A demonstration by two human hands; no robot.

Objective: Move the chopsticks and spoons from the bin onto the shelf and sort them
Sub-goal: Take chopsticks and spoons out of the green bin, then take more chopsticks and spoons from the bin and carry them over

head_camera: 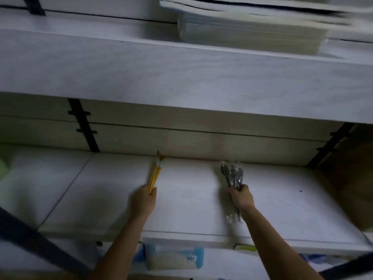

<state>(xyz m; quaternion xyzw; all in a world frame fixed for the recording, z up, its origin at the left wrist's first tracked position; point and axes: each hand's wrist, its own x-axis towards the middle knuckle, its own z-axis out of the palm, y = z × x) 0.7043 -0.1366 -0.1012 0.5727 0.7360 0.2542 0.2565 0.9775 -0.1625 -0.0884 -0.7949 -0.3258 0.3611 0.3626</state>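
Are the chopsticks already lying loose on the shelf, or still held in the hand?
Still held. The left hand grips the chopsticks as one bundle by their near ends, over the shelf.

— Where can you pass a hand here?

— Between your left hand (144, 201) with the chopsticks (155, 174) and your right hand (241, 197) with the spoons (234, 176), the shelf (187, 199) lies bare. Left and right of them also.

— What blocks you?

— The upper shelf (181, 77) hangs over it, the back wall (201, 142) closes the far side, and a black bracket (83, 126) stands far left.
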